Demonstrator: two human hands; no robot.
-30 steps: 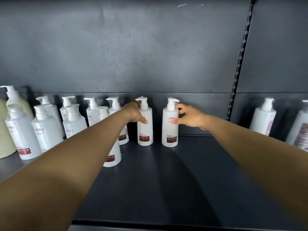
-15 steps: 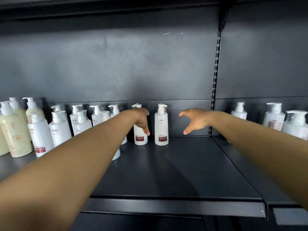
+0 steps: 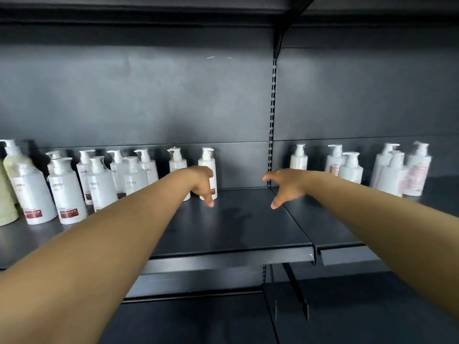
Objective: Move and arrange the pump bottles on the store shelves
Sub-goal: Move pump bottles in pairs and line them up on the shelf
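Several white pump bottles with dark red labels stand along the back of the dark shelf [image 3: 248, 229]. The two rightmost of that row are one bottle [image 3: 176, 162] and another [image 3: 208, 162], both upright against the back wall. My left hand [image 3: 202, 183] hangs in front of these two, fingers pointing down and apart, holding nothing. My right hand [image 3: 285, 186] hovers over the bare shelf to the right, fingers spread, empty.
Pale green bottles [image 3: 12, 162] stand at the far left. More white pump bottles [image 3: 350, 167] sit on the neighbouring shelf section to the right, past the slotted upright [image 3: 272, 115]. A lower shelf [image 3: 198, 319] shows below the front edge.
Both hands have let go of the two rightmost bottles and drawn back toward me. The view has pulled away, showing the shelf edge and the lower shelf.
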